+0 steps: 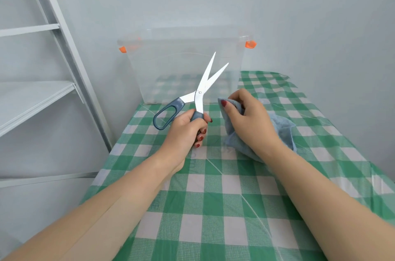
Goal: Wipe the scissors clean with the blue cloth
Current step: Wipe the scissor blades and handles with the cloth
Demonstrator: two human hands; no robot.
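Scissors (pixel 201 92) with bright steel blades and slate-blue plastic handles are raised above the far-middle of the bench, held in my left hand (pixel 188 130). My fingers (pixel 201 130) are curled tight round one handle, red-painted nails showing. The other handle, a long oval loop, juts free to the left. The blades stand parted in a narrow V, tips pointing up and away, in front of the box behind them.

Just to the right of the scissors, and apart from them, my right hand (pixel 250 124) grips a bunched pale-blue terry cloth (pixel 284 132). The thumb presses on its upper edge and the fingers are curled over the top. The rest of the cloth hangs in folds under my palm, spreading right and down toward the bench. I cannot tell whether it touches the surface.

The bench (pixel 213 196) is covered with a green-and-white checked sheet marked by fold creases. At its far end, against the pale grey wall, stands a large clear plastic storage box (pixel 181 64) with an orange latch at each upper corner. A white metal shelf rack (pixel 32 98) stands off the left side of the bench, its uprights leaning across the view.
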